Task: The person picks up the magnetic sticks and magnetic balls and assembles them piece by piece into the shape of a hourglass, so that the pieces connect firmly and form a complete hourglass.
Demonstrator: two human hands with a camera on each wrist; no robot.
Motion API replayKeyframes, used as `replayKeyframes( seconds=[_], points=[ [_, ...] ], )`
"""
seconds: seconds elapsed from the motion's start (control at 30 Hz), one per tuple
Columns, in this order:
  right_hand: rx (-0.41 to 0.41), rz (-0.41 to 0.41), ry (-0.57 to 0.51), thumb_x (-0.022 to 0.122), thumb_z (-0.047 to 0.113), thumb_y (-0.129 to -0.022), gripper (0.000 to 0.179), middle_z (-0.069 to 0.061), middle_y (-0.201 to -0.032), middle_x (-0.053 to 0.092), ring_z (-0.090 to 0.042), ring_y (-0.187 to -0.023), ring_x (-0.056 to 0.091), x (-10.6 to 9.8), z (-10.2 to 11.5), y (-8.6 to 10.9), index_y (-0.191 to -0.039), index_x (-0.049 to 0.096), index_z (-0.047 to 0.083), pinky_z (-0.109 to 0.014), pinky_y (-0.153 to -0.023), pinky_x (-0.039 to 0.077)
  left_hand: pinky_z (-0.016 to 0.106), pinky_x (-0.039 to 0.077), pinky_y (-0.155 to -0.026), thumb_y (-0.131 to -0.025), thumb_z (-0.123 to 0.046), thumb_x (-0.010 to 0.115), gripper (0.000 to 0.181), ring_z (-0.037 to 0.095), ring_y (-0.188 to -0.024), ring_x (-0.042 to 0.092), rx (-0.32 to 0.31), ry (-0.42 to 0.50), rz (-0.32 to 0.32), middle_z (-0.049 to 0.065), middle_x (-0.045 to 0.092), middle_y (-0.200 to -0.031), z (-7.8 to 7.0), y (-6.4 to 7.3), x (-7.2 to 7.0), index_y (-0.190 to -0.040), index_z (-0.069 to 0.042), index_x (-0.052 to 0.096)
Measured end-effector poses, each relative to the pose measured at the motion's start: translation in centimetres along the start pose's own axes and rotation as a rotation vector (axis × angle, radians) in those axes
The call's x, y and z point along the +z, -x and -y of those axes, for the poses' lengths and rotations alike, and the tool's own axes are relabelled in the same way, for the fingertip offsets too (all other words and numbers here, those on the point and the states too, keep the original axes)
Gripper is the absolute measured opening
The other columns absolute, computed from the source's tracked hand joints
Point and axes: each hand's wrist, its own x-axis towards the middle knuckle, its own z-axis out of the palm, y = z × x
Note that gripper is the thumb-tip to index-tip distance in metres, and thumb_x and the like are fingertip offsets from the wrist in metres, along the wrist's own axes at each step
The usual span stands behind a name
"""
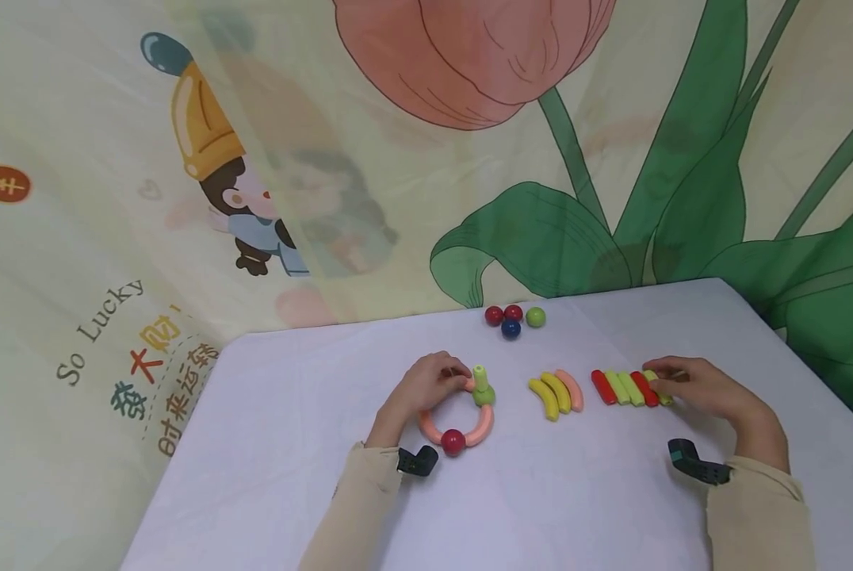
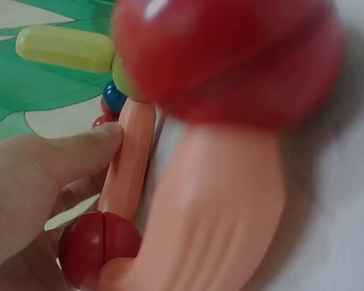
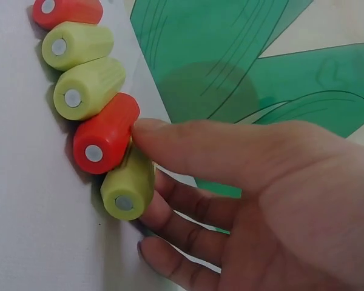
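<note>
My left hand (image 1: 430,385) pinches a pink stick (image 2: 130,163) in a ring of pink curved sticks (image 1: 480,426) joined by balls. A red ball (image 1: 453,442) sits at the ring's near side. At its far right a green ball (image 1: 483,394) carries a light green stick (image 1: 480,377). Another red ball (image 2: 100,248) shows beside my left fingers. My right hand (image 1: 708,386) pinches the light green stick (image 3: 126,191) at the right end of a row, thumb tip against the neighbouring red stick (image 3: 106,136). Grey discs show on the row's stick ends.
Two yellow curved sticks (image 1: 545,399) and a pink one (image 1: 571,390) lie between my hands. Toward the back edge sit red balls (image 1: 494,316), a blue ball (image 1: 511,328) and a green ball (image 1: 536,317). A printed cloth (image 1: 398,182) hangs behind the white table (image 1: 541,507).
</note>
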Motion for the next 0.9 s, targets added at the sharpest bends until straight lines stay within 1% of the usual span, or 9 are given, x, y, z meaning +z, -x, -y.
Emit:
replayKeyframes(
  seconds=[0.1, 0.27, 0.33, 0.47, 0.6, 0.67, 0.73, 0.8, 0.9],
  points=[
    [0.000, 0.002, 0.011, 0.060, 0.029, -0.091, 0.054, -0.030, -0.121, 0.048, -0.046, -0.109, 0.043, -0.2, 0.3, 0.1, -0.132, 0.047, -0.003, -0.051, -0.084, 0.049, 0.026, 0.044, -0.078, -0.090, -0.025, 0.064, 0.016, 0.011, -0.085, 0.054, -0.008, 0.016, 0.001, -0.004, 0.065, -0.094, 0.1, 0.2, -0.3, -0.102, -0.018, 0.071],
    [0.000, -0.011, -0.005, 0.061, 0.027, -0.090, 0.052, -0.029, -0.120, 0.047, -0.045, -0.108, 0.043, -0.2, 0.5, 0.3, -0.130, 0.047, -0.004, -0.050, -0.084, 0.050, 0.027, 0.046, -0.080, -0.090, -0.024, 0.064, 0.020, 0.011, -0.088, 0.057, 0.065, 0.037, 0.045, -0.002, 0.066, -0.096, 0.1, 0.3, -0.4, -0.106, -0.015, 0.071],
    [0.006, -0.019, -0.012, 0.061, 0.028, -0.090, 0.053, -0.029, -0.120, 0.047, -0.046, -0.109, 0.043, -0.1, 0.5, 0.3, -0.130, 0.046, -0.003, -0.050, -0.084, 0.050, 0.027, 0.046, -0.081, -0.090, -0.025, 0.064, 0.020, 0.011, -0.088, 0.058, 0.071, 0.020, 0.046, -0.003, 0.067, -0.096, 0.1, 0.3, -0.4, -0.106, -0.016, 0.071],
    [0.024, -0.039, -0.016, 0.059, 0.029, -0.091, 0.053, -0.032, -0.125, 0.044, -0.048, -0.111, 0.042, -0.2, 0.4, 0.4, -0.132, 0.043, -0.003, -0.050, -0.082, 0.051, 0.027, 0.045, -0.079, -0.090, -0.029, 0.063, 0.020, 0.010, -0.087, 0.057, 0.008, 0.000, 0.040, -0.005, 0.067, -0.095, 0.0, 0.5, -0.4, -0.106, -0.020, 0.071],
    [0.028, -0.063, -0.029, 0.058, 0.027, -0.092, 0.052, -0.034, -0.128, 0.041, -0.050, -0.112, 0.040, -0.6, 0.5, 0.5, -0.132, 0.041, -0.002, -0.050, -0.082, 0.051, 0.027, 0.045, -0.073, -0.090, -0.031, 0.063, 0.021, 0.011, -0.083, 0.055, -0.072, -0.013, 0.035, -0.005, 0.065, -0.095, -0.1, 0.8, -0.6, -0.107, -0.020, 0.070],
    [0.025, -0.085, -0.038, 0.058, 0.028, -0.093, 0.052, -0.033, -0.128, 0.041, -0.049, -0.112, 0.039, -0.7, 0.6, 0.4, -0.133, 0.040, -0.001, -0.050, -0.082, 0.052, 0.027, 0.044, -0.069, -0.090, -0.029, 0.062, 0.020, 0.012, -0.081, 0.054, -0.095, -0.017, 0.026, -0.004, 0.064, -0.094, -0.2, 0.8, -0.6, -0.107, -0.020, 0.069],
    [0.017, -0.106, -0.048, 0.057, 0.030, -0.093, 0.054, -0.031, -0.129, 0.040, -0.049, -0.114, 0.038, -0.8, 0.7, 0.5, -0.134, 0.039, 0.000, -0.051, -0.082, 0.051, 0.026, 0.044, -0.069, -0.091, -0.027, 0.062, 0.021, 0.012, -0.081, 0.053, -0.090, -0.024, 0.020, -0.003, 0.063, -0.095, -0.2, 0.9, -0.7, -0.109, -0.019, 0.069],
    [0.001, -0.130, -0.056, 0.057, 0.032, -0.093, 0.055, -0.030, -0.130, 0.040, -0.049, -0.115, 0.038, -0.8, 0.8, 0.5, -0.135, 0.038, 0.001, -0.052, -0.082, 0.050, 0.026, 0.044, -0.070, -0.091, -0.024, 0.061, 0.022, 0.012, -0.082, 0.053, -0.065, -0.029, 0.019, -0.002, 0.063, -0.096, -0.3, 0.8, -0.6, -0.111, -0.017, 0.068],
    [-0.060, -0.176, -0.064, 0.057, 0.034, -0.093, 0.057, -0.029, -0.131, 0.041, -0.048, -0.115, 0.038, -0.8, 1.1, 0.8, -0.135, 0.038, 0.001, -0.054, -0.082, 0.049, 0.025, 0.044, -0.071, -0.091, -0.022, 0.061, 0.024, 0.012, -0.081, 0.054, -0.038, -0.027, 0.031, -0.001, 0.063, -0.095, -0.3, 0.8, -0.6, -0.113, -0.016, 0.068]
  ],
)
